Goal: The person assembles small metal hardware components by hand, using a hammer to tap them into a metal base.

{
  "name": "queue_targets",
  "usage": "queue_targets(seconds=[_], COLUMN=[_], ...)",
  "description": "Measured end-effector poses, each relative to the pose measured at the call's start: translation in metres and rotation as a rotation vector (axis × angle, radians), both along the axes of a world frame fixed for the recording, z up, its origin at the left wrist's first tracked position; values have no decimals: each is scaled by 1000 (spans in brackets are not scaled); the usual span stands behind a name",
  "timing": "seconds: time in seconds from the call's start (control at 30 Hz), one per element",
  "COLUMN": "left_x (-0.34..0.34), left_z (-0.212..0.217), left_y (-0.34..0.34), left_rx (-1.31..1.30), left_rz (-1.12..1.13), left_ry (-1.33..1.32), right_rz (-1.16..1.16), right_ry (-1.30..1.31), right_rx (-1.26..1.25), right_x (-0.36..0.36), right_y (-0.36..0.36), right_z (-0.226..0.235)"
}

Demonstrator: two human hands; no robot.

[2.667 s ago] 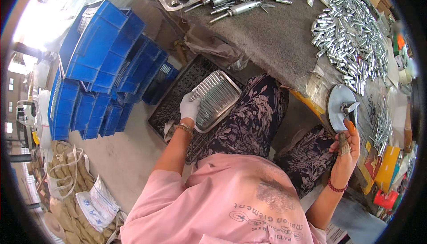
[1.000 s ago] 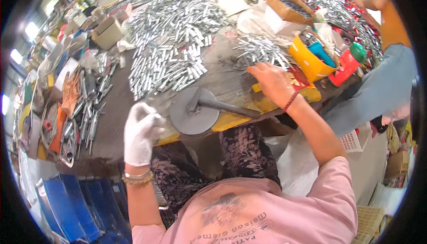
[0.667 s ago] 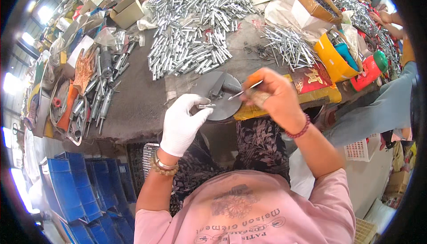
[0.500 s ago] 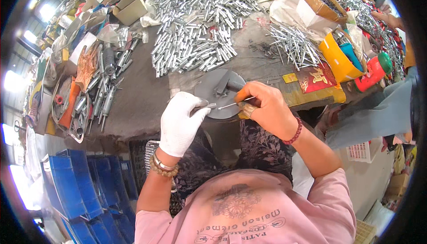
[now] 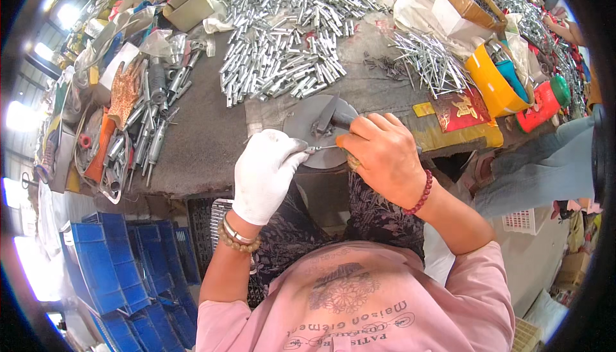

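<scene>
Over the round grey metal disc fixture (image 5: 319, 128) at the bench edge, white-gloved left hand (image 5: 266, 173) and bare right hand (image 5: 382, 155) both pinch one thin silver metal pin (image 5: 321, 148). Work looks early — big heap of short silver metal tubes (image 5: 292, 31) beyond, apparently unprocessed.

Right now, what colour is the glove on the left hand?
White: the glove on the left hand is plain white, while the right hand is bare. It shows best in the head view.

Shiny metal tubes (image 5: 289, 37); matt grey disc (image 5: 308, 124)
</scene>
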State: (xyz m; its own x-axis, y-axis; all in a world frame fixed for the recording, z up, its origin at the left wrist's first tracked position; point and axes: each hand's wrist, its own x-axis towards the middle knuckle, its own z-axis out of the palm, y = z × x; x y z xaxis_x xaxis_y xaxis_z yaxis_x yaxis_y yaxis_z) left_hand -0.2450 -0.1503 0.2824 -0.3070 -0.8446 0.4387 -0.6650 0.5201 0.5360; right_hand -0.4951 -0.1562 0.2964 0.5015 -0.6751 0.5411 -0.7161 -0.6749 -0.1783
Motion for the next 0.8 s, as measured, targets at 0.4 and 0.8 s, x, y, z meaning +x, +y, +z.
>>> queue_targets(seconds=[0.4,0.8], left_x=[-2,-2], left_z=[-5,-4], left_y=[3,5], left_rx=[81,70], left_rz=[1,3], left_ry=[120,110], right_rz=[50,-187], right_ry=[-67,-156], right_rx=[33,52], right_x=[-1,-46], right_y=[-5,-52], right_z=[-9,3])
